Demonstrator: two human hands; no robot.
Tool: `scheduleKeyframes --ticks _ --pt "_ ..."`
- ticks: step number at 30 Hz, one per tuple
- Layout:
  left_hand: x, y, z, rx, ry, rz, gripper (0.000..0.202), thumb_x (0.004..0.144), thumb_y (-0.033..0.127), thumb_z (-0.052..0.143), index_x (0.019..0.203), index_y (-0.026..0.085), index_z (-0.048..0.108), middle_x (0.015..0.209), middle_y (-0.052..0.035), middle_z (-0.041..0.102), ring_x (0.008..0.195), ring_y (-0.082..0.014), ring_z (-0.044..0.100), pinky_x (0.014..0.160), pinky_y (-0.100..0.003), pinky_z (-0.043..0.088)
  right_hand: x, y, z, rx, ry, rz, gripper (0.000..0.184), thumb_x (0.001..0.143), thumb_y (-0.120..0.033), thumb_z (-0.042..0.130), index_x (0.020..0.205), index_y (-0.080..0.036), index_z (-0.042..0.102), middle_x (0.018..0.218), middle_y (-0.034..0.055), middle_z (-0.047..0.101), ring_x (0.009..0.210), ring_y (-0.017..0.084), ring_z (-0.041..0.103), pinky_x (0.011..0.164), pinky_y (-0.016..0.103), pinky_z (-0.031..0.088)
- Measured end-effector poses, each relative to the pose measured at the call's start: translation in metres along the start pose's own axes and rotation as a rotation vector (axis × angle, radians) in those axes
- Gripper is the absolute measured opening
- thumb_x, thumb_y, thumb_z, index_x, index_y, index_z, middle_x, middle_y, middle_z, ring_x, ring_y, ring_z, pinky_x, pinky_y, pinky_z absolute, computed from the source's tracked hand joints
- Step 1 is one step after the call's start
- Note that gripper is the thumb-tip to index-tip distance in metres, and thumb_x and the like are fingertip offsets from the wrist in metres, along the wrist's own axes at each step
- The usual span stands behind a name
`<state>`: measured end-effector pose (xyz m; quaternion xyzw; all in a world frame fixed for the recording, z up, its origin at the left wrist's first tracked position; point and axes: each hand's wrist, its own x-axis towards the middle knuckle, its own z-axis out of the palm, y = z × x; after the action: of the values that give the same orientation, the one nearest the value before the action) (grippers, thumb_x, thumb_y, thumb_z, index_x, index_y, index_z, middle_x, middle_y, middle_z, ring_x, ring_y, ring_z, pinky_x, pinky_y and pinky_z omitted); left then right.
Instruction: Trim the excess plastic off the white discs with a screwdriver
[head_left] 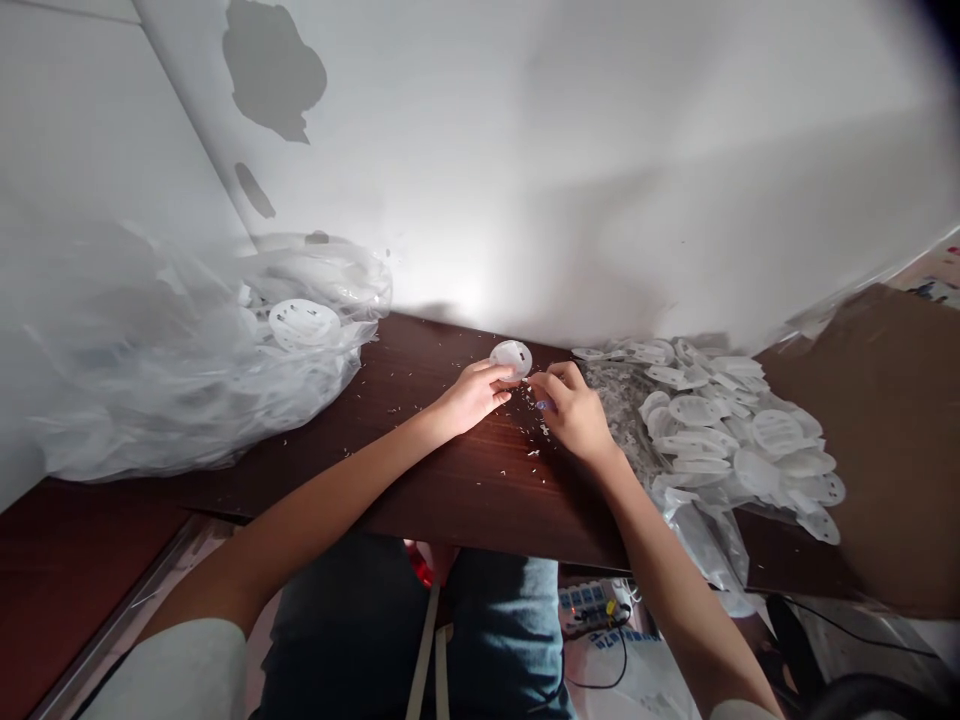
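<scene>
Over the dark wooden table, my left hand pinches a round white plastic disc with a small slot in it. The disc is tilted up, its lower edge between thumb and fingers. Just right of it, my right hand is closed, its fingertips close to the disc's edge. Something small and purplish shows at those fingers, too little to name. Small white plastic scraps lie scattered beneath both hands.
A large clear plastic bag on the left contains more slotted discs. To the right, many white discs are piled beside a heap of clear plastic bits. A brown cardboard piece stands further right. A white wall rises behind; a power strip is below.
</scene>
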<state>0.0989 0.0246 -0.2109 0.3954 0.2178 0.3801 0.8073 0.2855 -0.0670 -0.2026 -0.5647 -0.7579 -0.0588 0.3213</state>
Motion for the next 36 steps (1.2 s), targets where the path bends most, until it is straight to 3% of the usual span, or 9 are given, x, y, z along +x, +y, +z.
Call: scheduleKeyframes --ticks 2,5,9,12,16,26,31,36 --pt "0.002 0.0 -0.002 0.035 0.054 0.077 0.036 0.069 0.031 0.091 0.098 0.019 0.072 0.101 -0.0049 0.074 0.094 -0.0161 0.067 0.076 -0.025 0.045 0.003 -0.002 0.005 0.113 0.042 0.06 0.021 0.098 -0.027 0.062 0.118 -0.024 0.069 0.111 0.0109 0.064 0.086 0.023 0.065 0.074 0.037 0.054" --pt "0.003 -0.002 -0.003 0.095 0.115 0.161 0.045 0.07 0.03 0.091 0.107 0.02 0.068 0.109 -0.0051 0.074 0.099 -0.0162 0.068 0.081 -0.026 0.049 0.007 -0.005 0.012 0.252 0.062 0.141 0.021 0.096 -0.04 0.07 0.107 -0.022 0.069 0.102 0.0102 0.065 0.088 0.025 0.063 0.081 0.041 0.055" --pt "0.002 -0.004 -0.003 0.221 0.161 0.279 0.059 0.069 0.029 0.093 0.119 0.021 0.062 0.119 -0.0073 0.073 0.108 -0.02 0.069 0.095 -0.033 0.053 0.008 -0.011 0.016 0.341 0.037 0.151 0.025 0.105 -0.042 0.055 0.105 -0.022 0.069 0.101 0.0105 0.068 0.098 0.027 0.064 0.092 0.045 0.053" --pt "-0.001 -0.006 -0.002 0.337 0.116 0.371 0.053 0.074 0.031 0.09 0.118 0.021 0.063 0.119 -0.0082 0.073 0.109 -0.0205 0.069 0.098 -0.033 0.052 0.008 -0.015 0.015 0.35 0.039 0.139 0.027 0.108 -0.042 0.049 0.106 -0.022 0.068 0.102 0.011 0.067 0.101 0.027 0.063 0.095 0.046 0.053" --pt "-0.003 -0.007 -0.003 0.469 0.078 0.448 0.039 0.081 0.033 0.084 0.11 0.02 0.062 0.108 -0.0067 0.071 0.1 -0.0189 0.067 0.091 -0.031 0.052 0.007 -0.017 0.014 0.344 0.042 0.124 0.027 0.109 -0.041 0.049 0.107 -0.022 0.067 0.102 0.0112 0.064 0.097 0.027 0.062 0.093 0.045 0.053" --pt "-0.013 0.001 0.003 0.801 0.163 0.55 0.023 0.087 0.03 0.077 0.095 0.022 0.057 0.093 -0.0032 0.065 0.08 -0.0152 0.059 0.071 -0.027 0.044 0.006 -0.019 0.014 0.316 0.012 0.087 0.031 0.112 -0.039 0.042 0.112 -0.02 0.067 0.102 0.0125 0.062 0.1 0.028 0.061 0.096 0.045 0.052" --pt "-0.012 -0.002 -0.004 1.066 0.177 0.7 0.022 0.09 0.028 0.074 0.088 0.022 0.052 0.077 0.002 0.059 0.068 -0.0124 0.053 0.064 -0.027 0.037 0.002 -0.02 0.018 0.259 0.017 0.137 0.031 0.111 -0.038 0.043 0.112 -0.019 0.068 0.104 0.0134 0.061 0.099 0.028 0.062 0.094 0.045 0.054" --pt "-0.006 -0.008 -0.012 1.171 0.157 0.788 0.025 0.087 0.021 0.075 0.088 0.022 0.05 0.072 0.0054 0.057 0.06 -0.0095 0.051 0.057 -0.024 0.034 0.0 -0.021 0.023 0.18 0.002 0.18 0.03 0.111 -0.034 0.041 0.115 -0.019 0.068 0.109 0.0138 0.06 0.098 0.028 0.064 0.092 0.044 0.055"
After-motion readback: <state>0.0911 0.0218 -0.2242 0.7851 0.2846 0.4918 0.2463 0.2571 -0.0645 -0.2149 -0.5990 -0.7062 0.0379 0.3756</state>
